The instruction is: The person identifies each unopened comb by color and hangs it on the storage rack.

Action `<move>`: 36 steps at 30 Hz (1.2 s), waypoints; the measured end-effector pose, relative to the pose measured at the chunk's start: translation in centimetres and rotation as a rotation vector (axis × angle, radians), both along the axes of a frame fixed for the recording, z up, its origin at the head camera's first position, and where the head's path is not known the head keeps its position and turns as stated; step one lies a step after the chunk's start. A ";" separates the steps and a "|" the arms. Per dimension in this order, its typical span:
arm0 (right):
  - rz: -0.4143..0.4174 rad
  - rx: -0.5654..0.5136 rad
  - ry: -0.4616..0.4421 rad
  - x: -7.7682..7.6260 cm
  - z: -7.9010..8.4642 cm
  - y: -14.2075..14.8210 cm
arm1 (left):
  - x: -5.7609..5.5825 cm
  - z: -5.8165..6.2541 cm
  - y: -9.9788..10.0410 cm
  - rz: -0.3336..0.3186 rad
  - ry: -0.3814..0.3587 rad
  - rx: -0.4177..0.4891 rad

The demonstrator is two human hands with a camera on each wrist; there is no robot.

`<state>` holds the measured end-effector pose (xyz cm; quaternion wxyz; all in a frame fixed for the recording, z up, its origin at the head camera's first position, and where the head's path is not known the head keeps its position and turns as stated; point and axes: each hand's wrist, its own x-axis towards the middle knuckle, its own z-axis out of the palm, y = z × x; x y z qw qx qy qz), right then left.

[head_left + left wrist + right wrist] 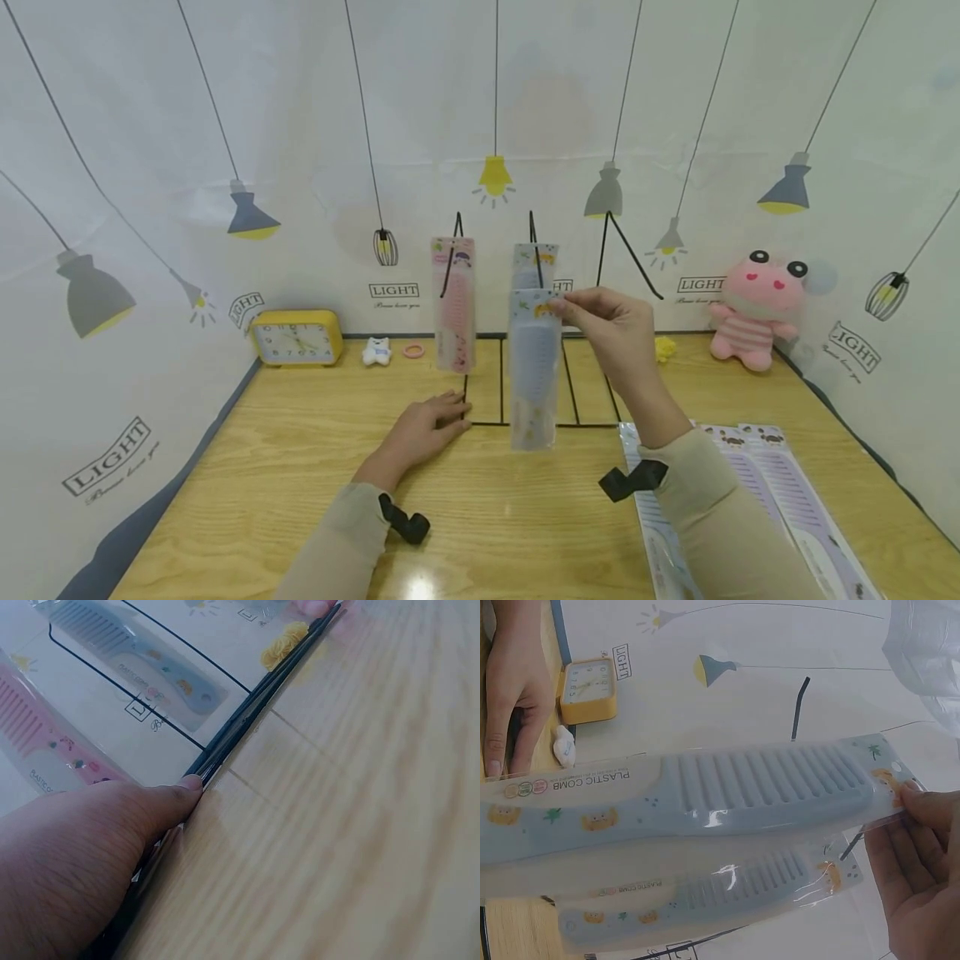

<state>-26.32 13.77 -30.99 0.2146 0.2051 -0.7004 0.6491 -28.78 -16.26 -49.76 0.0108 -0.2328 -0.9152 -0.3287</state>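
Blue packaged comb [534, 375] is upright before the middle hook [537, 265] of the black rack [502, 383], its top pinched by the right hand [622, 337]. Left hand [423, 427], fingers extended, touches the rack's near left corner; a pink comb [454, 312] hangs left.

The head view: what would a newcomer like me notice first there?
Probably the blue packaged comb in the middle, pinched by the fingers of the right hand in front of a black wire rack. Next might come the pink plush toy at the back right of the table, and the yellow clock at the back left.
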 end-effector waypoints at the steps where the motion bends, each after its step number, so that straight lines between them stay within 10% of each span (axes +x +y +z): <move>1: -0.001 -0.006 0.003 0.0 0.0 0.0 | 0.0 0.0 0.0 -0.002 0.001 0.004; 15: -0.019 -0.044 -0.005 -0.8 -0.1 -0.1 | 0.4 0.3 0.0 0.003 -0.003 0.011; 36: -0.235 0.131 0.017 -7.5 0.3 -0.8 | 0.4 0.7 0.2 0.006 -0.012 0.007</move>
